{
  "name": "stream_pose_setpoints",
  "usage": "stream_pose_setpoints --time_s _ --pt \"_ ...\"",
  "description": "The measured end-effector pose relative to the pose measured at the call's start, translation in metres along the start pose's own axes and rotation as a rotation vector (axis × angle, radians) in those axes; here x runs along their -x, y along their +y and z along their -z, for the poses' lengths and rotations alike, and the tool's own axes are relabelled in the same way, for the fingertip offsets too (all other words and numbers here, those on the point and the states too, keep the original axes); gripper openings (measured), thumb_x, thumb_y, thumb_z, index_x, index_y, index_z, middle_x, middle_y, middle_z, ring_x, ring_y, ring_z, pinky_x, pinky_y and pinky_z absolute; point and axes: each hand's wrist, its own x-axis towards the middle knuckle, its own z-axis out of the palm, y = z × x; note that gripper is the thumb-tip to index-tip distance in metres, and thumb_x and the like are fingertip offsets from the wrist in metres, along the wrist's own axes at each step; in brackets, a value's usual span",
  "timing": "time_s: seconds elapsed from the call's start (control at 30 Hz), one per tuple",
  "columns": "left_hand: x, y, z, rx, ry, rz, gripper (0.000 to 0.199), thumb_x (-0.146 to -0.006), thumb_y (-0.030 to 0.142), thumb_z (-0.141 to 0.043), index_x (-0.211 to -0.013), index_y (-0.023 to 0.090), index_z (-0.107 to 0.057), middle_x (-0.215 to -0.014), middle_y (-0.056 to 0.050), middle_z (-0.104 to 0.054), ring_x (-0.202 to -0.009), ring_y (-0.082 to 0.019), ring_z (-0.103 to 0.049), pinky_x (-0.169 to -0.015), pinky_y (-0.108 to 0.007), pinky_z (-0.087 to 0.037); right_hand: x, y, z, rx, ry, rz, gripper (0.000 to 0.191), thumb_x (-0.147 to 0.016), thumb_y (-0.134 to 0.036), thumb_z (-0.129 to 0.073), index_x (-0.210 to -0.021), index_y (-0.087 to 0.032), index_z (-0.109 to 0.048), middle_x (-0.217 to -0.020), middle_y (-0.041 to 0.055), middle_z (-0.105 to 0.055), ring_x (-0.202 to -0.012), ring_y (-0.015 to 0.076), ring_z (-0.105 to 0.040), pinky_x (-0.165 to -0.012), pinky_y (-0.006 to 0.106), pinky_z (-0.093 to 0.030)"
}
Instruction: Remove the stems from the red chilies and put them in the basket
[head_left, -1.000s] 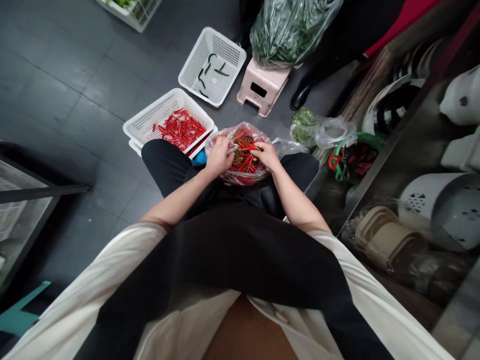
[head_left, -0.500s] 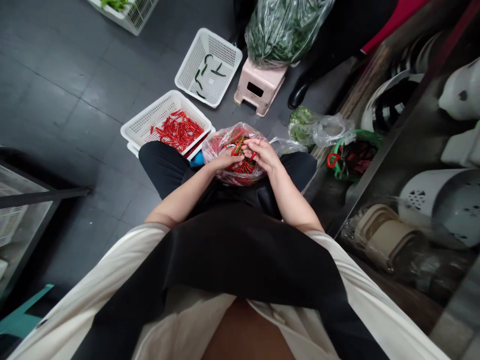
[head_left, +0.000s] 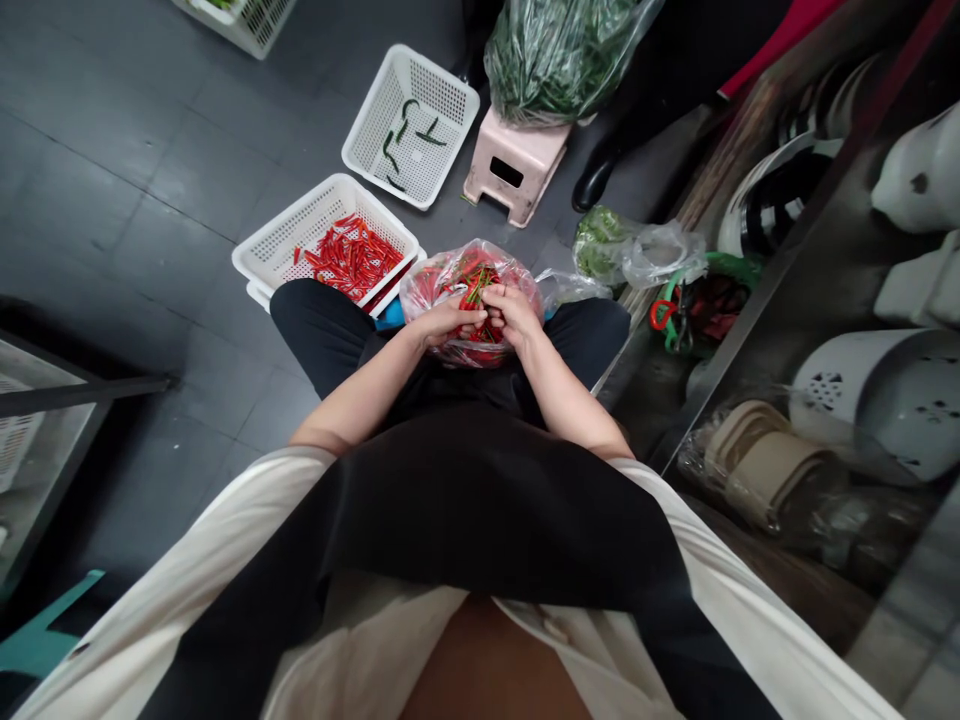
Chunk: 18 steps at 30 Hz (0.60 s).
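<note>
Red chillies (head_left: pixel 475 284) in clear bag (head_left: pixel 426 291), left hand (head_left: pixel 448 320) beside right hand (head_left: pixel 515 313).

The left hand (head_left: pixel 450 320) and right hand (head_left: pixel 514 314) meet over an open plastic bag (head_left: pixel 424 290) of red chillies (head_left: pixel 489 268) between the person's knees, fingertips close together at the green stems. Just beyond the left knee (head_left: pixel 304 310), a white basket (head_left: pixel 262 248) holds loose red chillies. Farther off, another basket (head_left: pixel 371 120) on the floor (head_left: pixel 112 200) holds a few green chillies (head_left: pixel 390 150). Beside it, a pale pink stool (head_left: pixel 484 150) bears a large bag of greens (head_left: pixel 555 75), near another person's black boot (head_left: pixel 594 185).
</note>
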Motion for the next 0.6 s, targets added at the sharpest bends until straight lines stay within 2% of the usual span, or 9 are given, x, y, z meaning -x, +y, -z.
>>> stream_pose_setpoints --time_s 0.07,0.13,0.2,0.27,0.33,0.4,0.47,0.6 --pt "0.001 0.000 0.000 0.034 -0.014 0.027 0.037 -0.062 0.023 -0.084 -0.075 0.015 -0.051 -0.058 0.004 -0.048 -0.047 -0.003 -0.038 -0.045 -0.017 -0.025 -0.001 -0.002 -0.001 0.254 0.045 0.107 0.022 -0.084 -0.036 -0.058 -0.073 -0.020 -0.050 -0.069 0.0003 -0.056 -0.056 0.0104 -0.044 -0.050 0.022 -0.034" --pt "0.000 -0.001 0.000 0.095 -0.009 0.054 0.038 -0.061 0.022 -0.085 -0.075 0.016 -0.050 -0.057 0.006 -0.045 -0.047 -0.002 -0.037 -0.044 -0.016 -0.025 0.000 -0.005 0.000 0.562 0.124 0.269 0.015 -0.087 -0.030 -0.052 -0.078 -0.019 -0.054 -0.083 0.0060 -0.060 -0.075 0.0165 -0.054 -0.064 0.027 -0.042" --pt "-0.001 -0.004 0.000 0.179 -0.009 0.067 0.038 -0.063 0.024 -0.085 -0.076 0.016 -0.050 -0.059 0.006 -0.045 -0.046 -0.002 -0.036 -0.043 -0.015 -0.024 0.003 -0.007 0.003 0.811 0.157 0.378 0.016 -0.090 -0.027 -0.046 -0.088 -0.018 -0.058 -0.099 0.0110 -0.061 -0.093 0.0225 -0.056 -0.076 0.032 -0.043" --pt "-0.003 -0.005 0.002 0.265 -0.002 0.072 0.035 -0.068 0.029 -0.082 -0.076 0.016 -0.051 -0.061 0.005 -0.046 -0.045 -0.001 -0.035 -0.041 -0.014 -0.023 0.002 -0.007 0.007 0.920 0.147 0.397 0.020 -0.092 -0.027 -0.042 -0.094 -0.017 -0.059 -0.105 0.0129 -0.061 -0.100 0.0255 -0.055 -0.082 0.034 -0.042" --pt "-0.005 -0.003 0.005 0.340 0.023 0.078 0.032 -0.073 0.033 -0.078 -0.078 0.016 -0.052 -0.062 0.004 -0.047 -0.044 -0.001 -0.036 -0.040 -0.014 -0.023 -0.003 -0.003 0.011 0.854 0.165 0.354 0.019 -0.092 -0.028 -0.042 -0.091 -0.018 -0.058 -0.097 0.0108 -0.061 -0.096 0.0247 -0.055 -0.082 0.035 -0.043" --pt "-0.005 -0.001 0.007 0.394 0.069 0.080 0.030 -0.078 0.038 -0.074 -0.079 0.017 -0.053 -0.062 0.004 -0.048 -0.043 -0.002 -0.037 -0.038 -0.014 -0.025 -0.008 0.002 0.014 0.645 0.216 0.270 0.015 -0.090 -0.030 -0.046 -0.083 -0.020 -0.054 -0.082 0.0058 -0.059 -0.084 0.0211 -0.055 -0.076 0.032 -0.044" --pt "-0.005 0.001 0.008 0.432 0.114 0.063 0.029 -0.080 0.038 -0.072 -0.078 0.016 -0.052 -0.063 0.003 -0.049 -0.044 -0.002 -0.039 -0.038 -0.013 -0.027 -0.010 0.006 0.014 0.378 0.237 0.174 0.018 -0.089 -0.034 -0.051 -0.076 -0.022 -0.048 -0.068 0.0001 -0.052 -0.067 0.0160 -0.051 -0.064 0.027 -0.043" --pt "-0.003 -0.001 0.003 0.409 0.118 0.018 0.029 -0.070 0.018 -0.079 -0.079 0.015 -0.052 -0.060 0.006 -0.046 -0.045 0.000 -0.040 -0.041 -0.011 -0.028 -0.005 0.007 0.008 -0.069 0.151 0.068 0.036 -0.081 -0.044 -0.065 -0.071 -0.023 -0.037 -0.060 -0.0068 -0.044 -0.047 0.0076 -0.032 -0.045 0.019 -0.027"
